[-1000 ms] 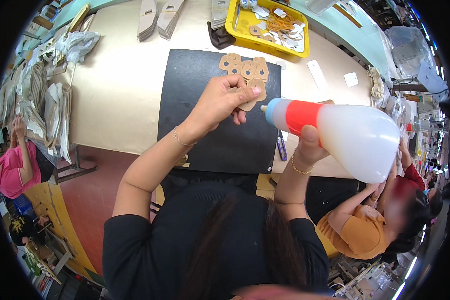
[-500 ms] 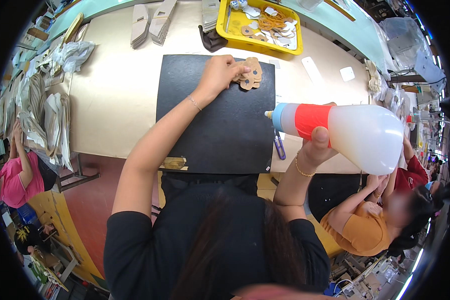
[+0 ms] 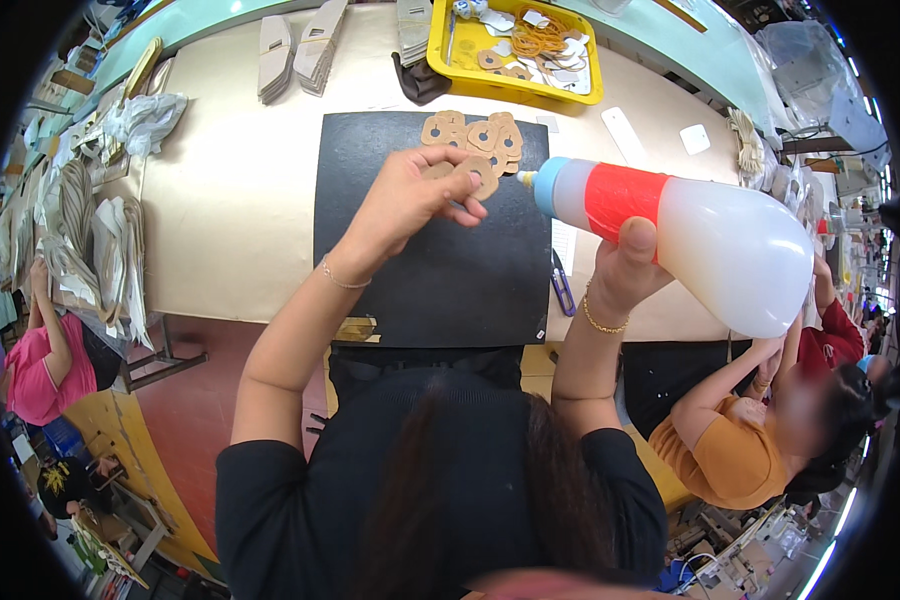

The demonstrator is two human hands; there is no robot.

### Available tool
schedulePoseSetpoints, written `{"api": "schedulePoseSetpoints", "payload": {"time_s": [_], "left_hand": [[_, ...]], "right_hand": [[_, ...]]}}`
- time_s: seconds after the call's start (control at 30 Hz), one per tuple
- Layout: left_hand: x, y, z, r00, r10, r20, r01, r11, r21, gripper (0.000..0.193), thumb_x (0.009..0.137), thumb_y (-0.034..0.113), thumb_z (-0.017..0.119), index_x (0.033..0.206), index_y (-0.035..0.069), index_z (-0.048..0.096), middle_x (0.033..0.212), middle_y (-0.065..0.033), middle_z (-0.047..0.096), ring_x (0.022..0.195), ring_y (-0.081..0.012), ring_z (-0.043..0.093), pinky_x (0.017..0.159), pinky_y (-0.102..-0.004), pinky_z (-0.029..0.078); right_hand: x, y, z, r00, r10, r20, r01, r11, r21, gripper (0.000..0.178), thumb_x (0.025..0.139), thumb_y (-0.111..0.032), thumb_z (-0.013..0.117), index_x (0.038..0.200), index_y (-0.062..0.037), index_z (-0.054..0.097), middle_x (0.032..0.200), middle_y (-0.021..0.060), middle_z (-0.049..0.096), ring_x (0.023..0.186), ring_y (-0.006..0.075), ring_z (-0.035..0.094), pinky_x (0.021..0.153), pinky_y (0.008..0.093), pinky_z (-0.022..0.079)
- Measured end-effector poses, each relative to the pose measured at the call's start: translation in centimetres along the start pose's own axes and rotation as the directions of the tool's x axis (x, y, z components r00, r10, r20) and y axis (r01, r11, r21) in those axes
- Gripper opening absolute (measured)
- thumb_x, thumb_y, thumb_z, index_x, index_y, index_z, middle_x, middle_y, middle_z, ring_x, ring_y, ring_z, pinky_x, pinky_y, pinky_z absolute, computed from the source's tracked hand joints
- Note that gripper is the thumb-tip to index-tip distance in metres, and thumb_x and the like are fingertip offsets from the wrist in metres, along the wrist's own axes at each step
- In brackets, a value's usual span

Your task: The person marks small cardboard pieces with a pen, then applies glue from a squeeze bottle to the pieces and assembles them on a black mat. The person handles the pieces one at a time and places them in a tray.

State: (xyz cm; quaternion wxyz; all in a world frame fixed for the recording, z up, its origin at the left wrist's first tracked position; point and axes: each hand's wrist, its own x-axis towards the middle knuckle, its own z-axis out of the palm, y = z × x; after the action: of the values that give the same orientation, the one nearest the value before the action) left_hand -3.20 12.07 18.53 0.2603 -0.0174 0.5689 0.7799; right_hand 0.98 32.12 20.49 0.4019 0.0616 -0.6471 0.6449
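Observation:
My left hand (image 3: 425,195) pinches a small tan cut piece with a dark hole (image 3: 483,178) above a black mat (image 3: 420,280). Beyond its fingers, several similar tan pieces (image 3: 508,140) lie in a loose, overlapping pile at the mat's far edge. My right hand (image 3: 627,265) grips a squeeze bottle (image 3: 735,245) of whitish liquid, held tilted on its side. The bottle has a red band and a light blue cap, and its nozzle points left toward the held piece, a short gap away.
A yellow tray (image 3: 515,88) with rubber bands and small cut pieces stands at the back. Grey stacks of cut parts (image 3: 320,50) lie left of it. A purple-handled snipper (image 3: 562,285) rests by the mat's right edge. Co-workers sit at the left and at the right (image 3: 730,440).
My left hand has drawn back from the pile toward me with a tan piece in its fingers. The bottle's nozzle has shifted up and left, closer to that hand.

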Motion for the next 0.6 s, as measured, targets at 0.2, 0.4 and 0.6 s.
{"api": "schedulePoseSetpoints", "payload": {"time_s": [0.2, 0.4, 0.6], "left_hand": [[-1.2, 0.4, 1.2, 0.999, -0.030, 0.041, 0.026, 0.994, 0.102, 0.033, 0.088, 0.014, 0.064, 0.114, -0.005, 0.061, 0.071, -0.0023, 0.057, 0.055, -0.0056, 0.051, 0.045, -0.0192, 0.042], [-1.4, 0.2, 1.8, 0.998, -0.029, 0.054, 0.021, 0.990, 0.143, 0.026, 0.087, 0.015, 0.061, 0.107, -0.002, 0.064, 0.063, 0.0004, 0.054, 0.052, -0.0038, 0.049, 0.042, -0.0187, 0.039], [-1.7, 0.5, 1.9, 1.000, 0.007, -0.006, -0.006, 0.994, 0.108, 0.016, 0.084, 0.010, 0.066, 0.092, -0.001, 0.059, 0.067, -0.0027, 0.059, 0.052, -0.0057, 0.053, 0.042, -0.0192, 0.041]], "right_hand": [[0.3, -0.5, 1.0, 0.997, -0.035, 0.063, 0.031, 0.997, 0.067, 0.054, 0.073, -0.037, 0.081, 0.106, -0.0004, 0.059, 0.096, 0.0078, 0.063, 0.081, 0.0193, 0.062, 0.074, 0.0318, 0.052], [0.1, -1.0, 1.3, 0.991, -0.006, 0.131, 0.000, 0.999, 0.050, 0.051, 0.073, -0.035, 0.081, 0.105, -0.0005, 0.061, 0.096, 0.0079, 0.063, 0.081, 0.0187, 0.061, 0.074, 0.0311, 0.052], [0.2, -1.1, 1.5, 0.987, -0.028, 0.157, 0.016, 0.997, 0.077, 0.047, 0.074, -0.032, 0.080, 0.103, -0.0003, 0.062, 0.094, 0.0085, 0.064, 0.081, 0.0189, 0.061, 0.075, 0.0314, 0.052]]}}
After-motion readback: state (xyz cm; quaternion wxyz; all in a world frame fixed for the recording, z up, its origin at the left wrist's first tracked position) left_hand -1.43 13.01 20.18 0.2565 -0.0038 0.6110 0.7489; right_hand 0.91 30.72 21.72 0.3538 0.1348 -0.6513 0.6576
